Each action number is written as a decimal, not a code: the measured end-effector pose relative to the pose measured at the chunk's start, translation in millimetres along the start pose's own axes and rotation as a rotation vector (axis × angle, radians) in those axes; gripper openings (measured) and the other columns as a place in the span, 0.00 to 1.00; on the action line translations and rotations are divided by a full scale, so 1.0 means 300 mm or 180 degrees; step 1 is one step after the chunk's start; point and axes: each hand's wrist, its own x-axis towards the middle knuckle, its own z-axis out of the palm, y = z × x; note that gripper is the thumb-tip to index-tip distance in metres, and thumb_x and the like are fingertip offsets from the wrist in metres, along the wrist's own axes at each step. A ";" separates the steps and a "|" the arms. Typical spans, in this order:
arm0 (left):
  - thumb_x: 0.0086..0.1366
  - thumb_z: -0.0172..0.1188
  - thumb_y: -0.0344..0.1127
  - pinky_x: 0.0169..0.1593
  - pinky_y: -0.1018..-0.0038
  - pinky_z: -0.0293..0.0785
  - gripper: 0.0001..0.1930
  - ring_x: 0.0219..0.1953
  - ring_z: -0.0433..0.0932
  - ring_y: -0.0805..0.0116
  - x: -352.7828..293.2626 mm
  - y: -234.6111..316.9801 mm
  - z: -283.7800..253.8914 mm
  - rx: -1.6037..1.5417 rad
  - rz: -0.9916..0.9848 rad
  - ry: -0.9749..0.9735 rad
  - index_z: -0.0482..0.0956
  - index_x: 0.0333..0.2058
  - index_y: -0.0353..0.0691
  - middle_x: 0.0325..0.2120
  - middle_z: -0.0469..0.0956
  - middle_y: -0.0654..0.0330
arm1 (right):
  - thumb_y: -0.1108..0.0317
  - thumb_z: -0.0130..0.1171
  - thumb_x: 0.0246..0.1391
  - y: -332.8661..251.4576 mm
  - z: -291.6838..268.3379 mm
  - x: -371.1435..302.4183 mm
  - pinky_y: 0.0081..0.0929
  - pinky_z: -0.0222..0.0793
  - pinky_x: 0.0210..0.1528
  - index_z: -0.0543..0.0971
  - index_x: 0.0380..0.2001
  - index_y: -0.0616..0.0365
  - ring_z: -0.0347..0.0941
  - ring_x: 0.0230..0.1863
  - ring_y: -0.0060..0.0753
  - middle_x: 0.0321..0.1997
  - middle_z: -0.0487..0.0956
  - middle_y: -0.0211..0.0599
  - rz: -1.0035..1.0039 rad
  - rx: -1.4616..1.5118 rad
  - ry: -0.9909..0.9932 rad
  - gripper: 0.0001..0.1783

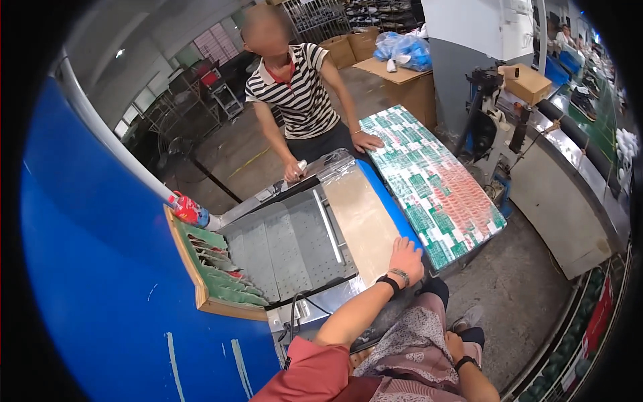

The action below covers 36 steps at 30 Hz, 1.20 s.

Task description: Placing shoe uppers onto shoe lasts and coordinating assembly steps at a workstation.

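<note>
My left hand (406,260) lies with its fingers stretched out over the near end of a blue edge strip (385,194). Under and beside it is a tan flat panel (358,218), which borders a grey perforated conveyor bed (281,244). A pale metal bar (327,226) runs across the bed next to the panel. Low in the view, my right hand (455,346) rests on my patterned apron (408,342) at the thigh, fingers loosely laid and holding nothing that I can see. Past the hand stands a table covered in green, white and red printed sheeting (429,181).
A wood-framed opening (194,268) with green flaps sits in a blue machine wall (100,234) at left, a red-and-blue bottle (190,209) above it. Opposite, a person (295,100) holds something white, other hand on the covered table. At right stand a black machine (485,114) and a workbench.
</note>
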 end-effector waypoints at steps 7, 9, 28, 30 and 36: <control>0.53 0.60 0.39 0.70 0.46 0.51 0.17 0.60 0.67 0.44 0.000 0.006 -0.018 -0.0010 -0.0010 -0.0051 0.82 0.39 0.35 0.45 0.77 0.43 | 0.58 0.46 0.66 0.011 -0.023 0.006 0.57 0.71 0.52 0.81 0.39 0.62 0.76 0.49 0.70 0.44 0.81 0.61 -0.0102 0.0193 -0.0048 0.20; 0.53 0.60 0.39 0.70 0.45 0.52 0.17 0.60 0.67 0.44 0.001 0.006 -0.020 -0.0022 -0.0006 -0.0080 0.82 0.39 0.35 0.45 0.77 0.43 | 0.58 0.47 0.66 0.013 -0.017 0.005 0.57 0.71 0.52 0.81 0.40 0.62 0.76 0.49 0.70 0.44 0.81 0.61 -0.0011 0.0185 -0.0069 0.19; 0.54 0.59 0.39 0.70 0.45 0.52 0.17 0.61 0.67 0.44 0.001 0.007 -0.018 0.0028 -0.0036 -0.0155 0.82 0.40 0.36 0.47 0.77 0.43 | 0.63 0.58 0.51 -0.021 -0.104 0.045 0.43 0.76 0.50 0.85 0.44 0.58 0.82 0.47 0.57 0.40 0.84 0.55 0.0033 0.0453 0.0003 0.19; 0.54 0.60 0.39 0.70 0.45 0.52 0.17 0.61 0.67 0.43 -0.001 0.007 -0.018 0.0048 -0.0048 -0.0109 0.82 0.40 0.36 0.47 0.77 0.42 | 0.62 0.59 0.50 0.002 -0.135 0.031 0.43 0.77 0.50 0.86 0.42 0.60 0.83 0.45 0.56 0.39 0.85 0.55 0.0054 0.0378 0.0131 0.19; 0.54 0.60 0.38 0.71 0.45 0.51 0.17 0.61 0.67 0.43 -0.005 0.002 -0.019 -0.0048 -0.0028 -0.0065 0.82 0.40 0.35 0.46 0.77 0.42 | 0.58 0.62 0.51 0.077 -0.232 -0.001 0.43 0.71 0.62 0.83 0.53 0.58 0.75 0.58 0.59 0.54 0.81 0.58 0.0593 -0.0858 0.0128 0.26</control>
